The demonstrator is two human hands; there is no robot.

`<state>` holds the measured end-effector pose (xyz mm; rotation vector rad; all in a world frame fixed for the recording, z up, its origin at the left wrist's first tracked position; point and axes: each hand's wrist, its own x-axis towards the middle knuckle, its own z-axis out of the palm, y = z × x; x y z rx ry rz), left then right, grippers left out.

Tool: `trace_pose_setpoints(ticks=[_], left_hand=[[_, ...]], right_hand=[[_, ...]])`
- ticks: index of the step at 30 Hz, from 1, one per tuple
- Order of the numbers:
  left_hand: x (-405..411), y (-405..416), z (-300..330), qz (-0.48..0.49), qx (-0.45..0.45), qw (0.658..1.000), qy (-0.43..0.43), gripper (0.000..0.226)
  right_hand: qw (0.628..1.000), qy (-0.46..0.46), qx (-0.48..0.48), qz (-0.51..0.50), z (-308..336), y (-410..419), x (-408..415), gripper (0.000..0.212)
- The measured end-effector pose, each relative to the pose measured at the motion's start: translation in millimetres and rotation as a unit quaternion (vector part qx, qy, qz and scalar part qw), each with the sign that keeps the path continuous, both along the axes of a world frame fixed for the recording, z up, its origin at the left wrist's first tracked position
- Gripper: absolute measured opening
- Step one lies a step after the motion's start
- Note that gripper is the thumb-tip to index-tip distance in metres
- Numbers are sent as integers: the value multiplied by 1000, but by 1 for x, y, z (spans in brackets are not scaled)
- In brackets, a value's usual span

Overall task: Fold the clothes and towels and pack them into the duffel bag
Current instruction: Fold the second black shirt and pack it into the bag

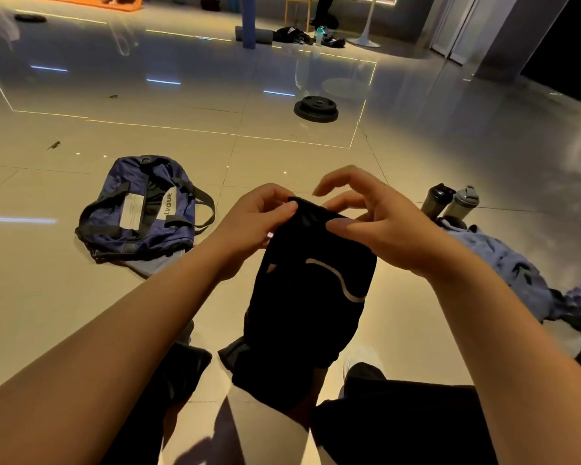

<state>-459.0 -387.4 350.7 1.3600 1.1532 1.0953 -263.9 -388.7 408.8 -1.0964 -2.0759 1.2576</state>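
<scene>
Black cloth was the thing in our hands: a dark garment [307,297] with a thin pale curved stripe, which hung from our fingers down to the tiled floor [282,156] between our knees. Our left hand [252,223] pinched its top edge between thumb and fingers. Our right hand [376,223] pinched the same edge beside it with the thumb, while its other fingers stood spread and raised above the cloth.

We judged that the folding step was in hand, and that this piece was not yet folded small enough to pack. The next move called for bringing the top edge down over the lower part, keeping both corners level, so that the soft fabric would not slide apart.

To the left of the garment, a little apart, lay the navy duffel bag [138,213] on the floor. On its white strip we could read "LVQUE"; the small print on the grey label next to it was too fine to read.

To the right of the garment lay crumpled blue cloth [503,263], and beyond it stood two shaker bottles [450,201].
</scene>
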Motion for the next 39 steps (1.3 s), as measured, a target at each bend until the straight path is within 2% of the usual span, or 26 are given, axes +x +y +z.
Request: trace_pose_setpoints(ticks=[3,7,10,12,16,18,19,20,22,24,25,27,30,32,36,37,39], left_hand=[[-2,-2,-1,3,19,1000,16,11],[-7,-8,-2,-28,32,999,20,5],[-10,-6,-17,-92,-13,995,42,38],[-12,-3,-29,-121,-22,985,124,43],[-24,10,-50,-60,-21,965,256,16],[-34,15,-54,1,-19,920,392,8],[-39,16,-54,26,-25,909,416,8],[-45,18,-54,40,-42,917,394,8],[-53,20,-49,44,-85,958,269,7],[-61,18,-36,15,-88,983,161,7],[-64,14,-29,-16,-74,988,133,19],[-69,5,-16,-94,-58,982,153,46],[-66,-8,-13,-165,-59,947,271,37],[-61,-9,-14,-139,-20,940,310,25],[-59,-6,-13,-73,52,958,273,6],[-58,-5,-12,-63,64,960,263,3],[-54,-4,-10,-41,82,962,256,12]], right_hand=[[997,-64,20,37,0,-1,-1,33],[994,-104,22,-2,-1,0,0,30],[997,-52,54,-29,1,-3,-1,28],[996,5,68,-54,3,-6,3,30],[978,132,92,-137,10,-6,22,31],[961,172,109,-186,11,-3,33,33],[953,182,110,-215,9,0,38,34],[946,180,107,-246,7,3,44,33],[936,138,97,-310,-1,14,57,31],[924,63,101,-364,-11,24,71,29],[915,13,120,-384,-15,28,77,28],[893,-90,173,-406,-17,30,81,28],[880,-142,200,-406,-15,30,81,30],[879,-172,198,-397,-17,31,78,33],[883,-229,191,-363,-20,31,73,38],[886,-238,188,-350,-20,30,71,38],[898,-243,179,-319,-19,26,63,34]])
